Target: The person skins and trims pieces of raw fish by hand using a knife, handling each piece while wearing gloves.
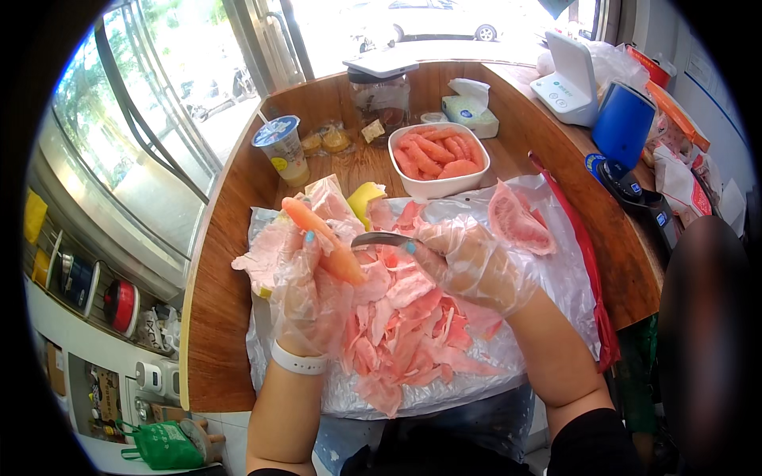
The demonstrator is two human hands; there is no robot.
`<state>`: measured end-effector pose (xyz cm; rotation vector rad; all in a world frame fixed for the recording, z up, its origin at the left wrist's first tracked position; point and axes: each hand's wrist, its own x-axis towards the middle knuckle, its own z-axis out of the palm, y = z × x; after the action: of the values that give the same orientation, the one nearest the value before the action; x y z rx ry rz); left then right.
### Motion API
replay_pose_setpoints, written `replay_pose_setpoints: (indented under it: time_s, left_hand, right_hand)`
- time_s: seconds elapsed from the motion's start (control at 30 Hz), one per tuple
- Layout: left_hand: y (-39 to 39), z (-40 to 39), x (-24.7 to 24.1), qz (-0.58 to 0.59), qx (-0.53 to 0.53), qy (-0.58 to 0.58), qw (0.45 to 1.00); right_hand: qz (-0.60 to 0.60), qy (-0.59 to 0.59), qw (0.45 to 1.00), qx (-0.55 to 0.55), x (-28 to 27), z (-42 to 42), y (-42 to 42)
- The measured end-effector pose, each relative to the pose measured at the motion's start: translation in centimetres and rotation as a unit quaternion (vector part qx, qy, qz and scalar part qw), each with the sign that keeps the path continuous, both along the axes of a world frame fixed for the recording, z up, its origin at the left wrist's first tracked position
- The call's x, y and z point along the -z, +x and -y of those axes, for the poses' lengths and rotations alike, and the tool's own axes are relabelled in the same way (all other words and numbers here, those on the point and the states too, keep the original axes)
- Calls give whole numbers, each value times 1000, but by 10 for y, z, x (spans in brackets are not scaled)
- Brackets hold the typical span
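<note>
My left hand (306, 285), in a clear plastic glove, holds up a peeled pomelo segment (326, 243). In my right hand (470, 259), gloved the same way, is a small knife (381, 239). Its curved metal blade points left and lies close to the segment; whether they touch I cannot tell. Beneath both hands a heap of pink membrane scraps (411, 333) covers part of a white plastic sheet (476, 381). Thick pith and rind (262, 250) lie behind my left hand. An unpeeled pomelo piece (518, 220) rests beyond my right hand.
A white bowl (439, 187) of peeled segments stands at the back. Around it are a lidded drink cup (283, 152), wrapped pastries (327, 140), a clear jar (381, 98) and a tissue pack (470, 116). A raised wooden ledge at right bears a blue device (622, 125).
</note>
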<state>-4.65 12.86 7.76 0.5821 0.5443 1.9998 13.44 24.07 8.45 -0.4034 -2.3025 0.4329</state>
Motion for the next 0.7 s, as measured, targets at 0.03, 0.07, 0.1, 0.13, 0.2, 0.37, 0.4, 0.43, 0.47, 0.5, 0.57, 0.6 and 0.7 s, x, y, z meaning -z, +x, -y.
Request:
replay_pose_setpoints:
  time_s: [0.03,0.07,0.1,0.13,0.2,0.37,0.4,0.43,0.47,0.5,0.57,0.6,0.7]
  left_hand:
    - [2,0,-2,-4,-1,-2,1000]
    - [3,0,-4,-8,-2,-4,1000]
    - [4,1,-6,-12,-5,-5,1000]
    - [2,1,-4,-16,-4,-4,1000]
    - [-3,0,1,-22,0,-2,1000]
    - [0,-1,-4,-10,18,3,1000]
    - [0,-2,-4,-15,31,9,999]
    - [1,-2,-5,-13,45,21,999]
    - [2,-1,-7,-12,58,33,998]
    - [4,-1,-8,-10,72,45,996]
    - [13,-1,-9,-60,49,48,996]
    - [16,-1,-9,-85,37,50,994]
    - [16,-1,-4,-44,143,53,987]
  right_hand:
    - [7,13,1000,6,0,-1,0]
    - [0,1,1000,-1,1,-1,1]
    - [-8,-10,1000,-10,1,-1,-1]
    - [-16,-22,999,-19,1,0,-1]
    - [-3,-17,1000,-9,-3,4,0]
    - [-34,-48,997,47,1,-1,-2]
    - [-65,-64,995,32,-1,2,-5]
    - [-97,-79,992,16,-4,4,-7]
    - [-89,-135,987,2,-5,6,-6]
    - [-81,-192,978,-12,-6,7,-5]
    - [-92,-269,958,-44,-7,9,-5]
    - [-111,-290,949,-62,-6,11,-8]
    - [-123,-368,917,-91,-9,16,-10]
